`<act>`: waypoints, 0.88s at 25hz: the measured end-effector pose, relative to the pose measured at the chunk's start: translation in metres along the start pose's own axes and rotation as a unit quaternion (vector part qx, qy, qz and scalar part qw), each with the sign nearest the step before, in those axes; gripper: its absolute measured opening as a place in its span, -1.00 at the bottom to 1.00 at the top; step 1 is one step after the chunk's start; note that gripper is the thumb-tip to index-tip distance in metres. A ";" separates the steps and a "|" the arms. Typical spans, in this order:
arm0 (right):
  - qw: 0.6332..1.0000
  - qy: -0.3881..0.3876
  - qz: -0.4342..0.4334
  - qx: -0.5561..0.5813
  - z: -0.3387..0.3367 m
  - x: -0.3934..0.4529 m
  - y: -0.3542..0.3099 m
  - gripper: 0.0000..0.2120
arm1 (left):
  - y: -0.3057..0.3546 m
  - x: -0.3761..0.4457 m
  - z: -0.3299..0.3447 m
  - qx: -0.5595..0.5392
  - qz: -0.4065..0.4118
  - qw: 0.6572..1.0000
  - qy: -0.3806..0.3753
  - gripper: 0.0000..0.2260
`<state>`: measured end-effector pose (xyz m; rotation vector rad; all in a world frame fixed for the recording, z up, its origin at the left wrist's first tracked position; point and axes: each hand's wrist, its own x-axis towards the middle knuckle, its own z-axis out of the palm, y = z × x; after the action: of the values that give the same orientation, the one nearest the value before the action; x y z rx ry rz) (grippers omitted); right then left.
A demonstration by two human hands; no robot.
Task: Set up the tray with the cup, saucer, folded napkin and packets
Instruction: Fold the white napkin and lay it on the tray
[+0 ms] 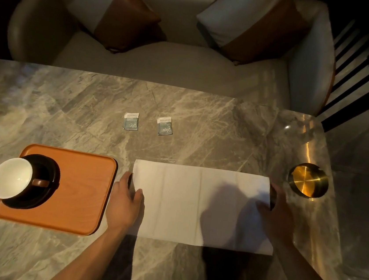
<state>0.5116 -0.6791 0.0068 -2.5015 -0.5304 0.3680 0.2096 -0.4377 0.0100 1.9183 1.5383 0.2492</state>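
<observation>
An orange tray [80, 197] lies at the near left of the marble table. On its left part a dark saucer [44, 193] carries a cup [11, 177] with a white inside and a brown handle. A white napkin [183, 202] lies spread flat to the right of the tray, folded into a wide rectangle. My left hand [125, 204] grips the napkin's left edge, thumb on top. My right hand [278, 217] grips its right edge in the same way. Two small blue-white packets [131, 121] [164, 126] lie side by side farther back on the table.
A round brass ashtray [308, 179] stands near the table's right edge. Behind the table [67, 108] is a pale sofa [164, 64] with two white-and-brown cushions [115, 10]. A dark slatted chair [357, 67] is at the far right.
</observation>
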 end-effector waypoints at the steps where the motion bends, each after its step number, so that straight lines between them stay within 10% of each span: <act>1: 0.999 -0.005 0.027 0.019 -0.002 -0.010 0.004 -0.47 | -0.005 -0.008 -0.002 -0.026 -0.008 1.000 0.003 -0.53; 10: 0.984 -0.075 0.155 0.052 -0.024 -0.092 0.051 -0.49 | -0.055 -0.058 -0.028 -0.041 -0.042 0.996 -0.065 -0.65; 22: 0.990 -0.086 0.105 0.038 -0.027 -0.096 0.072 -0.92 | -0.060 -0.060 -0.040 -0.038 -0.103 0.988 -0.113 -0.87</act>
<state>0.4575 -0.7898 0.0018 -2.4698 -0.3120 0.6778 0.1236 -0.4727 0.0195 1.6516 1.5352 0.0001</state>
